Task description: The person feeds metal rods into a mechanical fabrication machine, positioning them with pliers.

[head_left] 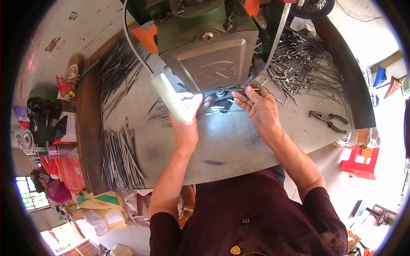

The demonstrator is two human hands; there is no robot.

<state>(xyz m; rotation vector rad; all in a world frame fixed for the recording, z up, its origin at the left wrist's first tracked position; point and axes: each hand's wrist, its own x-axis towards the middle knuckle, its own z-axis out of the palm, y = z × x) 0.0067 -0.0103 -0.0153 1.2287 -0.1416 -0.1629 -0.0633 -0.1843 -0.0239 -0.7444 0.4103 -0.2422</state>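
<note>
Under the green machine (209,59): one right hand (261,107), grip clamped on a thin metal rod (240,88), thumb against fingers, rod beside the lower fitting (220,94). One left hand (194,112), opposite side of the fitting, partly behind a white lamp (171,98); whether its grip is together or apart, cannot tell. Lamp set close, presumably to light the fitting. One tabletop (239,149), with raised dark rim (87,128), probably to stop pieces sliding off; upon it, an aligned rod bundle (121,158), front left, likely for easy picking, a tangled heap (299,64), far right, and pliers (329,120), near right. Containers: red bag (70,170) and sack (100,200), left, contents indistinct.
</note>
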